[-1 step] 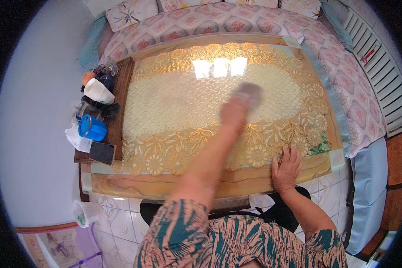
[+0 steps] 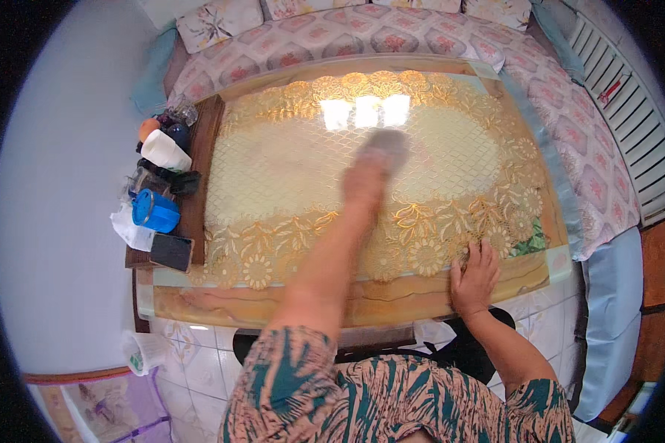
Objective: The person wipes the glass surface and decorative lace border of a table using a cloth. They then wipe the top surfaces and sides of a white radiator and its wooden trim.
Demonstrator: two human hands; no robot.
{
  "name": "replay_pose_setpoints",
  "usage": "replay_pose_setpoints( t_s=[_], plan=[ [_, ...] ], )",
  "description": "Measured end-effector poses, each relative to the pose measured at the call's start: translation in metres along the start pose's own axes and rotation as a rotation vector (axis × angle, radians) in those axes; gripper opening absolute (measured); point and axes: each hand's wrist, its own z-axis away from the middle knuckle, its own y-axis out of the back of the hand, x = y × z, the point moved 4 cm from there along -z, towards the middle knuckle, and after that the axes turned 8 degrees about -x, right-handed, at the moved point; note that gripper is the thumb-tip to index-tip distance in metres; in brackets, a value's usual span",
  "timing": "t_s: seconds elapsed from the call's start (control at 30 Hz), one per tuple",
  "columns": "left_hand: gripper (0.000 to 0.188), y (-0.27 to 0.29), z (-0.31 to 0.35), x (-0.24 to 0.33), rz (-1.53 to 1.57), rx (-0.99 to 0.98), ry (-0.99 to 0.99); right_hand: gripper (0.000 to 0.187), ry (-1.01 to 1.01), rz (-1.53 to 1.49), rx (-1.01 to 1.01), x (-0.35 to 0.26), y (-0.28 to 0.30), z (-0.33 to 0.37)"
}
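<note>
My left arm reaches out over the middle of a table (image 2: pixel 318 314) covered with a gold, flower-patterned lace cloth (image 2: pixel 425 255) under a shiny clear layer. My left hand (image 2: pixel 366 181) is closed on a greyish cloth (image 2: pixel 389 148) pressed against the tabletop; both are smeared by motion, and the fingers are partly hidden. Close to the table's near edge, toward the right, my right hand (image 2: pixel 475 280) lies flat with its fingers stretched out, holding nothing.
Along the table's left end, a dark wooden board (image 2: pixel 208 148) carries white cups (image 2: pixel 165 151), a blue mug (image 2: pixel 156 210), a phone (image 2: pixel 171 252) and fruit (image 2: pixel 148 129). A sofa with a patterned cover (image 2: pixel 332 37) borders the far and right sides. Below left stands a white bin (image 2: pixel 144 353).
My left hand has slid a little to the left across the tabletop with the greyish cloth. My right hand has stayed in place.
</note>
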Motion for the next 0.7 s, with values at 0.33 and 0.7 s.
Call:
replay_pose_setpoints(
  t_s=[0.33,0.7],
  plan=[
    [0.05,0.195,0.164,-0.18,-0.653,0.069,0.656,0.059,0.009,0.02,0.055,0.009,-0.003,0.002],
    [0.052,-0.003,0.173,0.062,-0.38,-0.097,-0.227,0.058,0.006,0.048,0.064,0.016,-0.009,-0.001]
  ],
)
